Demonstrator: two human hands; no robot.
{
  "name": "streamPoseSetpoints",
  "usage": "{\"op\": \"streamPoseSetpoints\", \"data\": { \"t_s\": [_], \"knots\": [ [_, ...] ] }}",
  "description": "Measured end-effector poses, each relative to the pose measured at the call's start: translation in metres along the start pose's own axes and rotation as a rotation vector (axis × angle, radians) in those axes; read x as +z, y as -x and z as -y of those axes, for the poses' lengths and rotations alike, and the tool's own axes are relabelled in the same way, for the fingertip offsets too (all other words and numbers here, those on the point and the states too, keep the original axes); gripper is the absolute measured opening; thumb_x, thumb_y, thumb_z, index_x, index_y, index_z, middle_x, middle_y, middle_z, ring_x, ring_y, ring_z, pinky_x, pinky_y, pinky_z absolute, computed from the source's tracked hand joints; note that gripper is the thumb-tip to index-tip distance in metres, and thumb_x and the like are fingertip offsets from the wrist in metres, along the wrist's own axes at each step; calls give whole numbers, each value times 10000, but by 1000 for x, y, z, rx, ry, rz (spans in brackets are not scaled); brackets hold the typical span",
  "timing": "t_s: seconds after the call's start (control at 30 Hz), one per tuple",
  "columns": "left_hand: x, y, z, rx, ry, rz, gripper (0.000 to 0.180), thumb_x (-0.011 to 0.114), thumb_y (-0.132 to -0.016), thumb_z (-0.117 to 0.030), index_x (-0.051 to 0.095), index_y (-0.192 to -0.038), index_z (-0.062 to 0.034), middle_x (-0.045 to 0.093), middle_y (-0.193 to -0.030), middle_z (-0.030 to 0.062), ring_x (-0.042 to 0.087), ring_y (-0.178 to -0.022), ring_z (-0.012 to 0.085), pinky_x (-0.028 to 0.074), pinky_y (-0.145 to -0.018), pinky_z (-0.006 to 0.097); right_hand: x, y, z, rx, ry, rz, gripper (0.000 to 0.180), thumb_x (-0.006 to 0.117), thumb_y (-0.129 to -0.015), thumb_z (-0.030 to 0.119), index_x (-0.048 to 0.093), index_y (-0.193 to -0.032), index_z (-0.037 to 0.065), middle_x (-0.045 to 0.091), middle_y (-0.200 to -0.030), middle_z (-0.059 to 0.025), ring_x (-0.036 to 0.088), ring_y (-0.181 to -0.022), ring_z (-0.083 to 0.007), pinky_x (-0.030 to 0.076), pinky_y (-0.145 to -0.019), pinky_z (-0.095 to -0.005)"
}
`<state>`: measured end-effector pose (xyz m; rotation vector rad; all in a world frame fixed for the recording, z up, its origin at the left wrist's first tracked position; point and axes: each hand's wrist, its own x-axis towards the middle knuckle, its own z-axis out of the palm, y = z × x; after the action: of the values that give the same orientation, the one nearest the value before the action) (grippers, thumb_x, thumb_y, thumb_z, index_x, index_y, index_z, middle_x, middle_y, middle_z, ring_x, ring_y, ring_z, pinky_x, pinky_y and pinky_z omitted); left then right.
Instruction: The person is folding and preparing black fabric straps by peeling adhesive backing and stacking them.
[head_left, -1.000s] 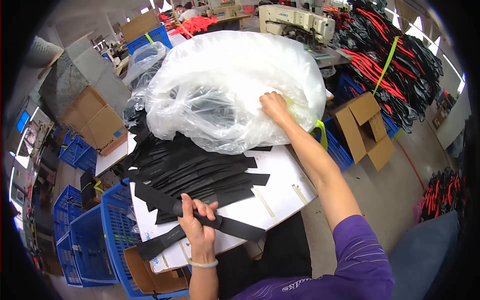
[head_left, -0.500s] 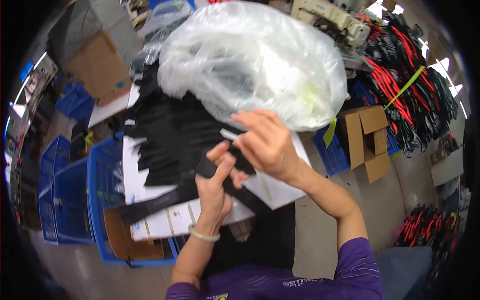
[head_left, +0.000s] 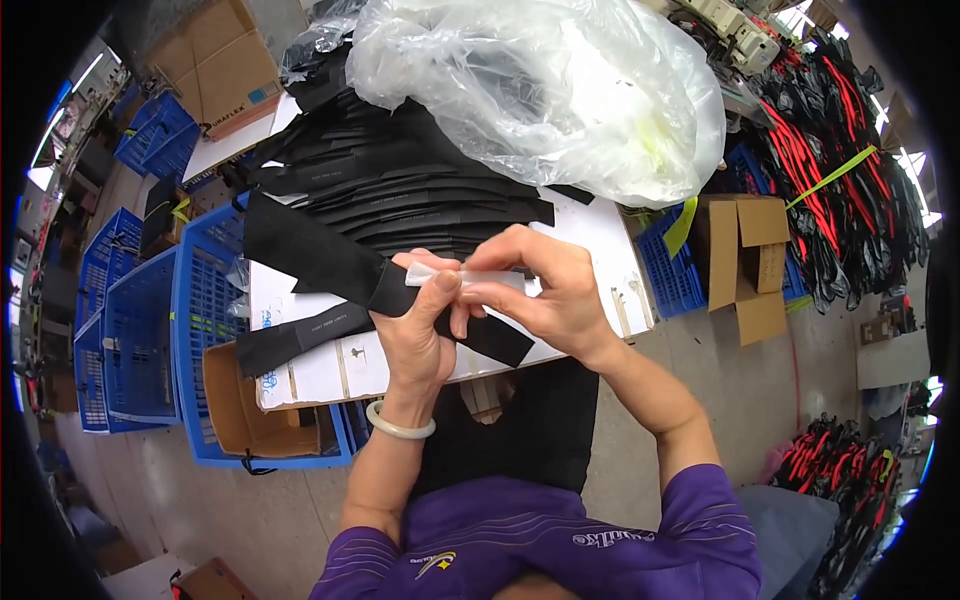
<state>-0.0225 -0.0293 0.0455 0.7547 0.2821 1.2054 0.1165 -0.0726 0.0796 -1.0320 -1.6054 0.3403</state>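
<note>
I am gripping a long black fabric strip (head_left: 330, 265) in my left hand (head_left: 420, 325), lifted just above the white worktop (head_left: 600, 240). My right hand (head_left: 545, 290) is pinching a thin clear strip (head_left: 470, 277) against it. Beyond lies a stack of black strips (head_left: 400, 190) under a clear plastic bag (head_left: 540, 90).

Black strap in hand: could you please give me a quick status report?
Left hand grips black strap. Right hand pinches clear strip against it. Strap pile behind, nothing obstructing.
</note>
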Motion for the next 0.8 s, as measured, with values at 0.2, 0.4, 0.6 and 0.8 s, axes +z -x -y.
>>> {"op": "streamPoseSetpoints", "data": {
  "t_s": [0.2,0.4,0.6,0.8],
  "knots": [
    [9,-3,-9,6,16,-176,229,671,-887,-185,584,-833,20,552,-731,72,525,-493,138,449,-446,254,3,1,4,182,19,30,200,806,-723,99,656,-806,-4,632,-752,-64,589,-646,-129,452,-576,-245],
    [-25,-32,-24,-273,454,-280,373,665,-866,-426,572,-755,-82,445,-622,-5,388,-431,84,444,-500,248,-16,14,13,282,-34,233,194,825,-678,113,661,-705,13,589,-656,-42,533,-586,-131,384,-524,-265],
    [-18,-25,-18,-324,483,-276,350,680,-867,-395,574,-743,-85,449,-615,-4,390,-424,85,455,-507,250,0,19,9,196,209,141,213,801,-697,115,620,-686,3,570,-638,-75,551,-548,-195,392,-478,-296],
    [-8,-19,-12,-237,371,-268,352,660,-883,-405,567,-761,-89,447,-644,2,384,-447,95,426,-520,258,16,27,15,1,400,54,254,787,-673,107,548,-662,23,517,-609,-82,530,-523,-239,389,-457,-333]
  ]
}}
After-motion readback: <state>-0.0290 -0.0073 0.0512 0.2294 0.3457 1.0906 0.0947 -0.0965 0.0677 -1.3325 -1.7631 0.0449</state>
